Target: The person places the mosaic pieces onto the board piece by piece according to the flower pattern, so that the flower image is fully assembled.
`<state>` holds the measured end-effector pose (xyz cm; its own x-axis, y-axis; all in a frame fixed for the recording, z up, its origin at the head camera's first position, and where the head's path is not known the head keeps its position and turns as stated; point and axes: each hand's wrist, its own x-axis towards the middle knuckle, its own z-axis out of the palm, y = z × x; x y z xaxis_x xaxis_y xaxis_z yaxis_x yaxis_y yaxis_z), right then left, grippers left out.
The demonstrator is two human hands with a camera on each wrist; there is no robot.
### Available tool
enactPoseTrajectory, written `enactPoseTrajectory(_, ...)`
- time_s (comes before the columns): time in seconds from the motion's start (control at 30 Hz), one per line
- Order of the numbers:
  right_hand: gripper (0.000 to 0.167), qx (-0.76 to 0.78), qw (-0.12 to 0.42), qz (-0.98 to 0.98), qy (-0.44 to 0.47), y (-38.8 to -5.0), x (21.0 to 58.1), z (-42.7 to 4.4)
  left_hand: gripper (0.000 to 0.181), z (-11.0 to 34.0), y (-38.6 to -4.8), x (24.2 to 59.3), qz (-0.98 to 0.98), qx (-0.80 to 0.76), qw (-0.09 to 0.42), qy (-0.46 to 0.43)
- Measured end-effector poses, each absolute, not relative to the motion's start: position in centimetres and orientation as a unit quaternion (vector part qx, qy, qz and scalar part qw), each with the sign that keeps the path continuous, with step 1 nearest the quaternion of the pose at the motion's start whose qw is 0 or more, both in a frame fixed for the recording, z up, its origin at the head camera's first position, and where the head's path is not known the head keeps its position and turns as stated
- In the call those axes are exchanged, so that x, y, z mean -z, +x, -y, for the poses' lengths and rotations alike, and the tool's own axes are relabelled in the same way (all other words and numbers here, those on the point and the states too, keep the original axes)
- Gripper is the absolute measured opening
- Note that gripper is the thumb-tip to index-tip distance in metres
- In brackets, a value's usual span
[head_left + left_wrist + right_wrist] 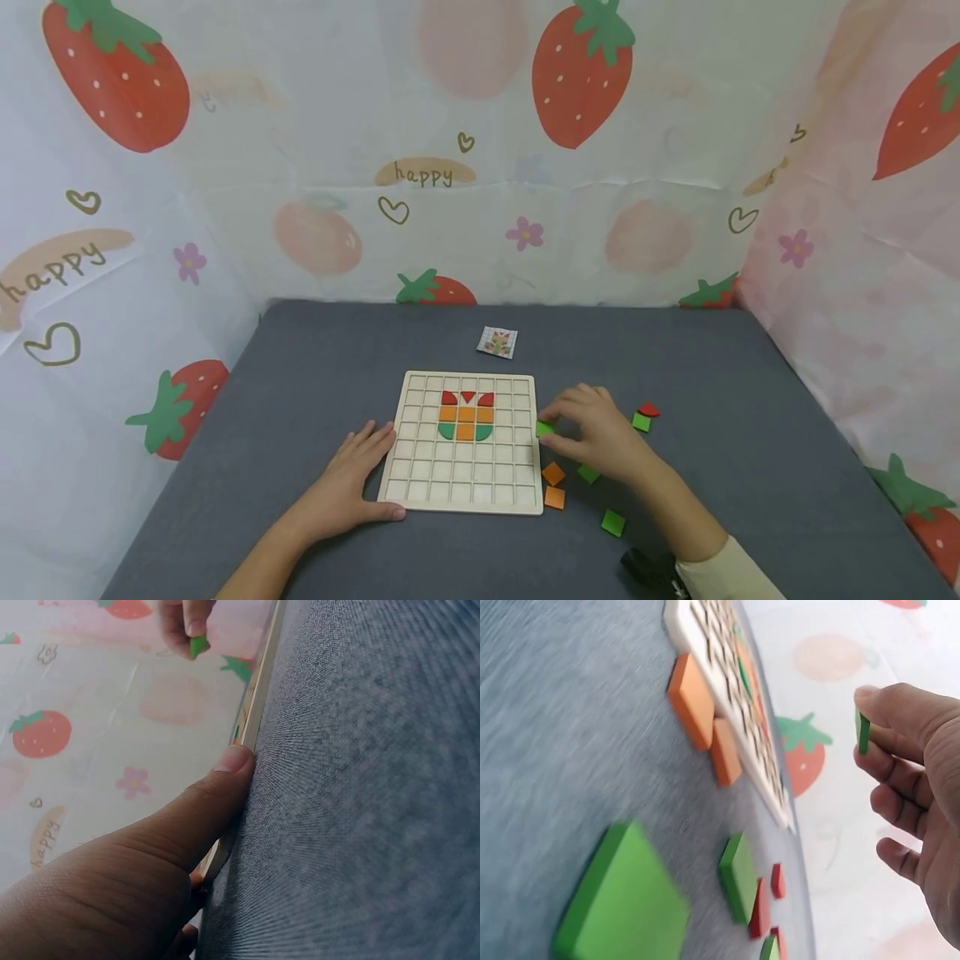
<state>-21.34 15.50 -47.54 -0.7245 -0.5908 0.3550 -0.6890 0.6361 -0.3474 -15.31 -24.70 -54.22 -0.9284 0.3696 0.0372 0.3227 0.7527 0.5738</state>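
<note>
"Fingers (pixel 375 448) of the left hand (pixel 345 487) lie nearly straight and spread along the left edge of a pale gridded board (pixel 465 507), thumb at its near left corner."

"Are they gripping it?"

"Only touching; the board rests flat on the grey worktop (pixel 225 500)."

"What fills the grid?"

"Three red pieces (pixel 468 397) sit above a row of orange squares (pixel 467 414). Below are two curved green pieces (pixel 446 431), a single orange square between them. Beyond the far edge lies a small picture card (pixel 497 342)."

"And to the right?"

"A green tile (pixel 545 429), pinched between thumb and fingertip of the right hand (pixel 600 429). It is raised off the worktop, by the board's right edge."

"What surrounds that hand?"

"Two loose orange tiles (pixel 554 497) lie just beside the board, one nearer the camera. Farther right, two loose green squares (pixel 612 522) are scattered, one partly hidden by the hand. Past the wrist, a red piece (pixel 648 409) lies right by another green square (pixel 641 422). A cream sleeve (pixel 727 575) covers the right forearm."
</note>
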Motion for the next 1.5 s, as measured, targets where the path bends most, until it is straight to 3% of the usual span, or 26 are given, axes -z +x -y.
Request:
enactPoseTrajectory(0.67, 0.02, -0.237, 0.095, 0.888, 0.382, -21.7, 46.2, -9.9, 0.12, 24.9, -15.2, 54.6, -0.935, -0.301, 0.036, 0.185)
enactPoseTrajectory(1.5, 0.02, -0.222, 0.067, 0.894, 0.383, -20.8, 48.3, -4.9, 0.12, 24.8, -15.5, 54.5, -0.935, -0.296, 0.029, 0.194)
